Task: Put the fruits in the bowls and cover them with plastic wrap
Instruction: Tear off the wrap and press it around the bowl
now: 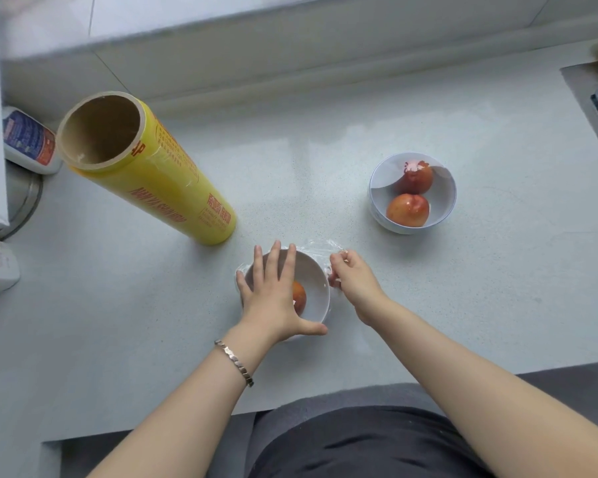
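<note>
Your left hand (273, 291) lies flat, fingers straight, across the near bowl (313, 272); your right hand (353, 284) pinches loose wrap (320, 243) just right of its rim.

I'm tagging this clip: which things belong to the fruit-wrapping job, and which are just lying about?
Job: near bowl, its fruit, far bowl, two fruits, wrap roll, wrap sheet.
Lying about: labelled bottle, round metal object.

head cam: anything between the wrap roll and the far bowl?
Nothing. Only bare counter lies between the roll and the far bowl, as the head view shows.
</note>
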Available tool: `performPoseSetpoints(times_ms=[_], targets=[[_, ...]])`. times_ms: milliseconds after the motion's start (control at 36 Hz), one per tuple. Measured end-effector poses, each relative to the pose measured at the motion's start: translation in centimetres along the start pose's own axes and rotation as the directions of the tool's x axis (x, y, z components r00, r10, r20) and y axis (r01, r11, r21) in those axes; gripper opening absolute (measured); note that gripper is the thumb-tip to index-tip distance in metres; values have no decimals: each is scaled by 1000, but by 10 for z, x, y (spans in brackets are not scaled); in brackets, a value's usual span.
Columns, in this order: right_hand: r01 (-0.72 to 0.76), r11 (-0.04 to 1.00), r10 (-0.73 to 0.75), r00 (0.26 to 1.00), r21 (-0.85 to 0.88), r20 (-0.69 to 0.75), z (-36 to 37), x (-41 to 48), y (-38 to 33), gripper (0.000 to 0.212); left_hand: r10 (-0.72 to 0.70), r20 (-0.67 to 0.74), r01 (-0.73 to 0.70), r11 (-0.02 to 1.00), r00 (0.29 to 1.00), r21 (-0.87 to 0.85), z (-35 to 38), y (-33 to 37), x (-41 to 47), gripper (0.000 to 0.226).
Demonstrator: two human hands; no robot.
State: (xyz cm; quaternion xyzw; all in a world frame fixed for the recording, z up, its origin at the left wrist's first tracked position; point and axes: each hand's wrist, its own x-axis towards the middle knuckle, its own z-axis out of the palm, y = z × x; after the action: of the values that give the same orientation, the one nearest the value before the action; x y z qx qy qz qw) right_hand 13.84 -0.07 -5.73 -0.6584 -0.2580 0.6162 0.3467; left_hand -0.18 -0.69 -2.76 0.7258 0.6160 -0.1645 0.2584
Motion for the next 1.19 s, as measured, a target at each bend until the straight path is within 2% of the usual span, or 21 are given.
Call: performPoseSetpoints(times_ms=[167,250,389,556,722,778,833,861,917,944,1000,1056,1139,1194], targets=[[183,947,-219,969,-265,-114,10,-5,0,19,-67,-16,66,997,998,-51,2,10,0,138],[302,881,-360,928,-365,-100,7,-11,-1,18,-88,-29,86,994,996,-71,3,11,-1,137],[383,831,-464,877,-404,-122,-5,-14,2,13,-87,-40,83,993,995,-88,4,10,-1,137],[267,866,-367,914,-422,-174,-14,5,12,15,-89,-39,86,993,995,-80,4,11,0,138],[112,873,-187,976,-475,-113,-3,22,11,17,-99,-16,97,990,995,-100,2,15,1,138],[55,870,-121,987,-489,-102,-3,26,9,21,-77,-32,70,982,997,-174,-1,10,3,130],[-19,878,-48,991,-479,-126,-9,27,7,31,-114,-137,58,931,984,-361,-7,0,6,112],[-45,889,-19,991,-455,-135,-13,26,7,35,-177,-197,67,882,964,-466,-11,-7,7,101],[-69,947,22,988,-313,-151,-19,22,7,44,-308,-235,116,798,922,-591,-18,-22,9,77],[-86,972,50,985,-217,-164,-20,18,8,48,-355,-184,170,763,917,-624,-18,-31,12,69],[-141,987,129,980,-71,-153,-21,7,10,50,-397,28,303,650,917,-697,-15,-45,19,74],[-210,978,211,977,20,-34,-19,-5,14,43,-382,188,382,534,905,-754,-13,-47,19,78],[-222,974,213,961,33,176,-17,-18,22,36,-387,246,409,424,889,-808,-11,-44,20,58],[-199,979,187,962,40,198,-17,-21,24,34,-391,232,391,400,891,-829,-10,-42,19,56]])
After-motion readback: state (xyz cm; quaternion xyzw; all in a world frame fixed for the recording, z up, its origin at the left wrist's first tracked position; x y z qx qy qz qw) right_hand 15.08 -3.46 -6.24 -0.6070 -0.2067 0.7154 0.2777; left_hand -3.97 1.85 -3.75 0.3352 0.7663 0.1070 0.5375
